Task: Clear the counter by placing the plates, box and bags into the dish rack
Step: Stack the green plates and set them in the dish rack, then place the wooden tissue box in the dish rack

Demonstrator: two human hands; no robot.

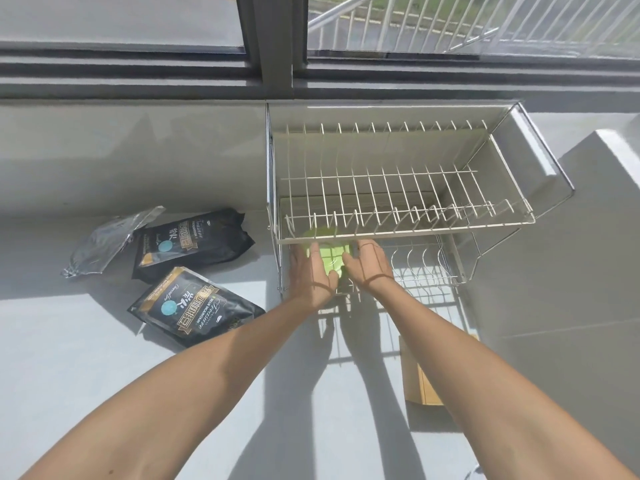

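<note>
A two-tier wire dish rack point(398, 233) stands on the counter under the window. In its lower tier, at the left end, a green plate point(329, 259) sits between my two hands. My left hand point(311, 271) grips its left side and my right hand point(369, 265) holds its right side. The upper tier's front bar partly hides the plate. On the counter to the left lie two black bags point(192, 242) point(197, 308) and one silver bag point(107, 242). A tan box point(419, 375) lies flat on the counter in front of the rack's right part.
The window frame point(277, 64) and a grey ledge run behind the rack. A grey wall step point(588, 168) rises at the right. The rack's upper tier holds nothing. Strong sun casts arm and rack shadows on the pale counter point(104, 358).
</note>
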